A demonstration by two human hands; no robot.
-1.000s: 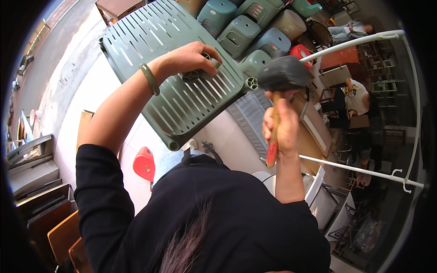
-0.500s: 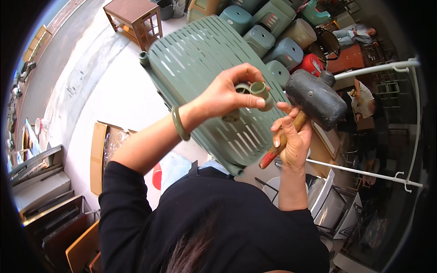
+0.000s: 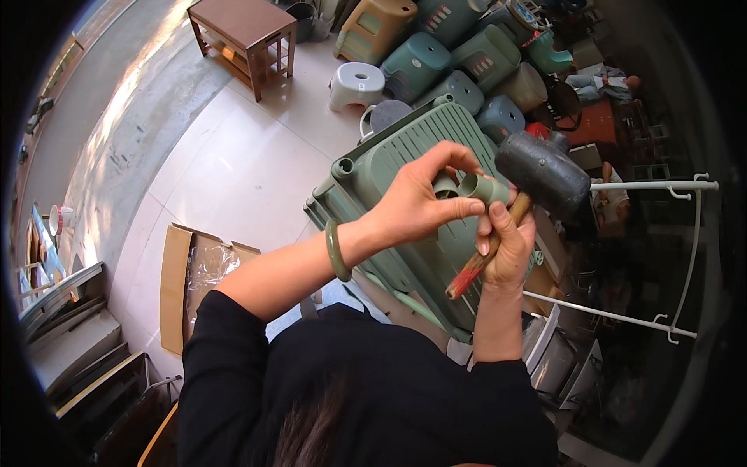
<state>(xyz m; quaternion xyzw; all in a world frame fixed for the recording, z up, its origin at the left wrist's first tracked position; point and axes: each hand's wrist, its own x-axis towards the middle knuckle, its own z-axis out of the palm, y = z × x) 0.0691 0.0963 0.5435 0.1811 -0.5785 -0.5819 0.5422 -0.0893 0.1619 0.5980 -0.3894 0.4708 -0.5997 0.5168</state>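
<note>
My left hand (image 3: 432, 191), with a green bangle at its wrist, is closed around small green plastic tube fittings (image 3: 484, 189). One fitting points its round open end up and left; another shows partly between thumb and fingers. My right hand (image 3: 510, 245) grips the wooden, red-tipped handle of a rubber mallet (image 3: 543, 173), whose black head is raised above the hand. Its fingertips also meet the lower side of the fitting. Under both hands stands a green slatted plastic shelf rack (image 3: 389, 156) with round sockets at its corners; my arms hide part of it.
Stacked plastic stools (image 3: 424, 58) fill the far side, with a brown wooden shelf unit (image 3: 245, 31) to their left. An opened cardboard box (image 3: 177, 288) lies at left. A white metal rail (image 3: 615, 315) stands at right. People sit in the background at right.
My hands have come together, and the right fingertips now meet the fitting. The view has shifted, so the rack appears lower, with more of its side showing.
</note>
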